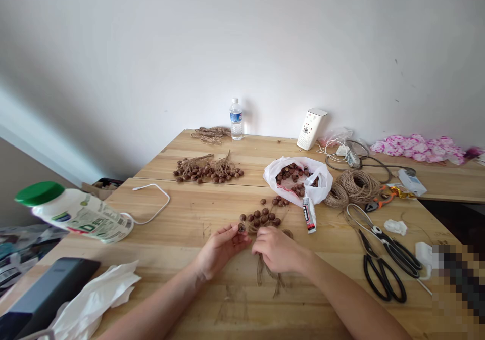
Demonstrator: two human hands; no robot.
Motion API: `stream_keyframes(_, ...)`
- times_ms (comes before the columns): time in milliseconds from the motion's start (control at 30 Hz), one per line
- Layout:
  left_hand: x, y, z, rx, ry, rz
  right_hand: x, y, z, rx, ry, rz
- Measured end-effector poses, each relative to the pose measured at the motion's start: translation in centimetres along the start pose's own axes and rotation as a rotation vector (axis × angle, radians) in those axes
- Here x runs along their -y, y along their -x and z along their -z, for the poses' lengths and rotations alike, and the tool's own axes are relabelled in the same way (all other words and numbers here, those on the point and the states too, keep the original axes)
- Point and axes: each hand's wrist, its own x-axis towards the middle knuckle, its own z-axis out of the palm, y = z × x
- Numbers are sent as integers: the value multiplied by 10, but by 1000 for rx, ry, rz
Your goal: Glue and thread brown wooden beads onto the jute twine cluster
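Observation:
My left hand (pixel 223 244) pinches a round brown nut (pixel 241 227) between thumb and fingertips, a dark opening on its upper side. Just right of it, my right hand (pixel 278 249) is closed with fingertips bent down; what they grip is hidden. Strands of brown twine (pixel 278 282) hang out below that hand. Beyond both hands lies a cluster of brown nuts (pixel 265 217) with twine among them. A white plastic bag (pixel 271 173) of similar nuts stands open behind it. Against the bag's front leans a glue tube (pixel 308 213).
Bundles of nuts on twine (pixel 223 171) lie farther back, near a water bottle (pixel 235 120). At right are twine coils (pixel 356 186), orange-handled pliers (pixel 381 201) and black-handled scissors (pixel 384 277). A green-lidded jar (pixel 81 216) and crumpled tissue (pixel 100 294) sit at left.

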Motion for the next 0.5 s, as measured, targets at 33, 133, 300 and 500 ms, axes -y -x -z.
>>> stream_keyframes(33, 0, 0, 1, 4, 4, -4, 1, 0, 0, 10, -18, 12)
stream_keyframes(133, 1, -1, 2, 8, 12, -6, 3, 1, -1, 35, -62, 47)
stream_keyframes(300, 3, 0, 1, -4, 27, 7, 9, 1, 3, 98, -154, 132)
stream_keyframes(500, 5, 1, -2, 40, 68, 17, 17, 12, 23, 269, -187, 95)
